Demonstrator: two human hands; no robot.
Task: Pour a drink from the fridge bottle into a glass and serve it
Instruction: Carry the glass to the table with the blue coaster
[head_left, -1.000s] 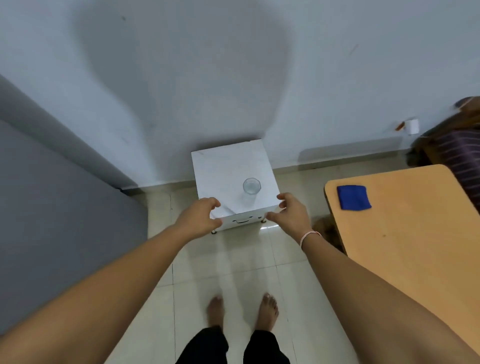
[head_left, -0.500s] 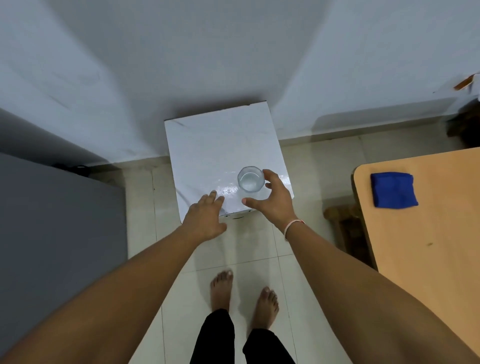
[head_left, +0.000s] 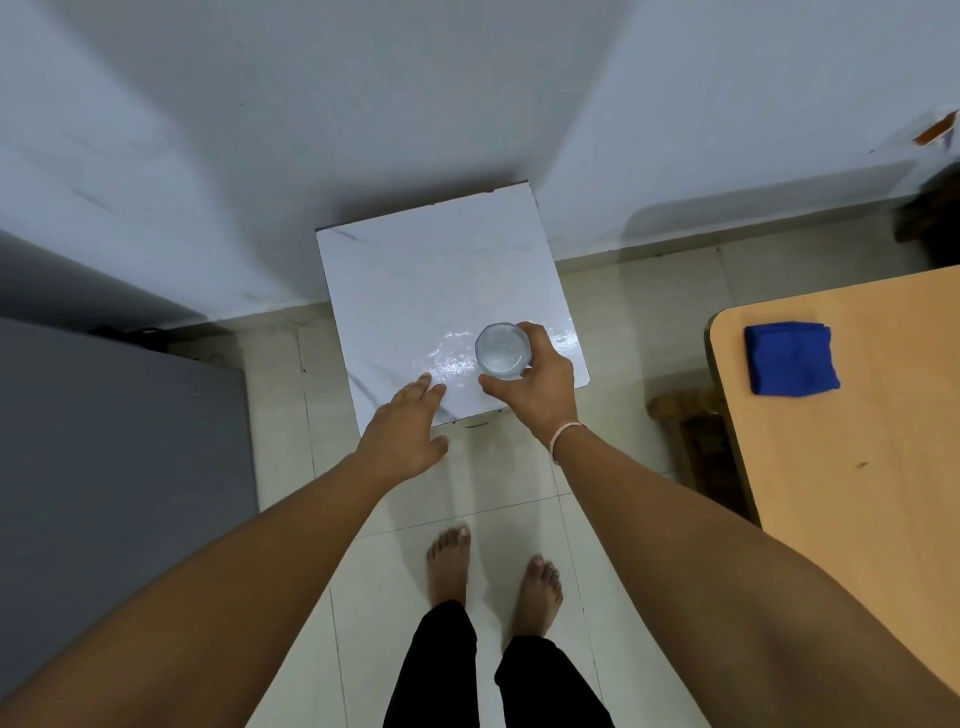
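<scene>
A clear glass (head_left: 502, 348) with liquid in it stands near the front right corner of a small white fridge top (head_left: 415, 291). My right hand (head_left: 535, 382) wraps around the glass, thumb on the near side and fingers on the far right side. My left hand (head_left: 405, 431) lies flat and open at the fridge's front edge, fingertips touching the top. No bottle is in view.
A wooden table (head_left: 852, 467) stands at the right with a folded blue cloth (head_left: 789, 357) on it. A grey surface (head_left: 114, 457) fills the left. A dark wooden stool (head_left: 685, 415) sits between fridge and table. My bare feet stand on the tiled floor.
My right hand has moved from the fridge's front edge up to the glass and closed around it. My left hand slid onto the front edge. The view has come closer to the fridge.
</scene>
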